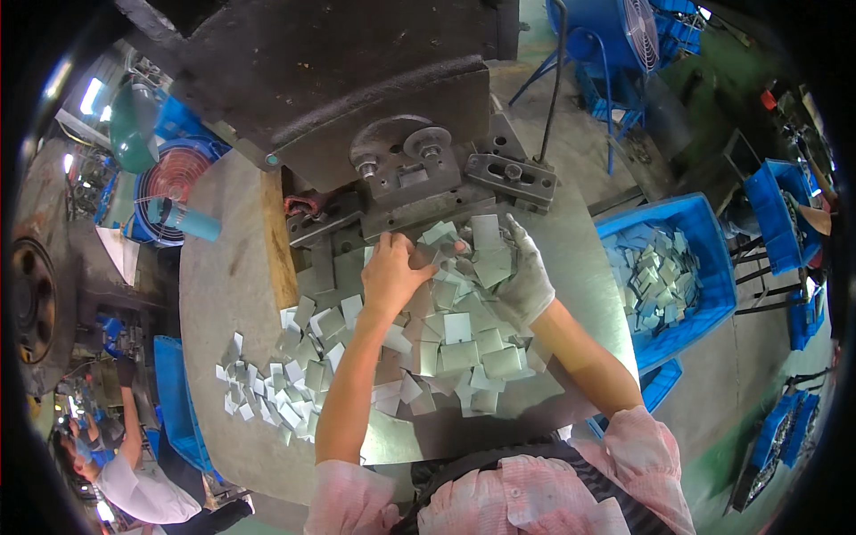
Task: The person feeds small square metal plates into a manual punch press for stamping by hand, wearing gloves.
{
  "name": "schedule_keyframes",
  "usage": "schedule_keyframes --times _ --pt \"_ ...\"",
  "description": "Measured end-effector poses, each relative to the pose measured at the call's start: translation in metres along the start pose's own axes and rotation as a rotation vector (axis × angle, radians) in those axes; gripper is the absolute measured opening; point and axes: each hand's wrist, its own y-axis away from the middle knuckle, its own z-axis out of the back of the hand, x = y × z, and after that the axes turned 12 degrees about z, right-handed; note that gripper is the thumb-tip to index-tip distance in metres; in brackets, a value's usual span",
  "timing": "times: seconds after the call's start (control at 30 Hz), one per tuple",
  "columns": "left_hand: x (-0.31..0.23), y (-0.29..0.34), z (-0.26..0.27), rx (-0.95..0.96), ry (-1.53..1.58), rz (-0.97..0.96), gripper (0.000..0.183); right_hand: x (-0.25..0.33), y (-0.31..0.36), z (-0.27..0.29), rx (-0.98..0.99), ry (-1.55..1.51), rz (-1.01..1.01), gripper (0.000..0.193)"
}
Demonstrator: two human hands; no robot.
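Note:
Small flat metal plates [459,355] lie in a loose heap on the metal worktable in front of the press. My right hand [528,283], in a whitish glove, is curled round the right side of a few plates [492,266] at the heap's far end. My bare left hand [398,275] is just to the left, close to the press's lower die [428,212]. Its fingers are bent and the thumb points right; whatever is under the fingertips is hidden. More plates [276,390] are spread across the table's left side.
The dark press body [383,71] hangs over the far side. A bolted clamp [513,176] sits right of the die, a wooden strip [278,241] left. A blue bin [713,294] of plates stands at right. Fans are at both sides; a person [147,486] works at lower left.

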Motion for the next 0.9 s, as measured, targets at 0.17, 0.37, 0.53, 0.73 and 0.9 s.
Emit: schedule_keyframes --times 0.17,0.37,0.53,0.73,0.9 --pt "0.010 -0.006 0.012 0.296 0.573 0.229 0.028 -0.002 0.003 0.001 -0.156 0.069 0.075 0.034" --pt "-0.007 -0.030 0.011 0.179 1.538 0.426 0.027 -0.008 0.001 -0.003 -0.095 0.116 0.047 0.031" --pt "-0.028 -0.056 -0.007 0.043 1.726 0.537 0.027 -0.010 -0.001 -0.002 -0.054 0.140 0.051 0.030" --pt "-0.043 -0.069 -0.018 -0.159 1.838 0.678 0.029 -0.009 0.002 -0.001 -0.036 0.181 0.035 0.026" --pt "-0.046 -0.071 -0.019 -0.168 1.833 0.697 0.031 -0.007 0.004 -0.004 -0.030 0.158 0.039 0.026"
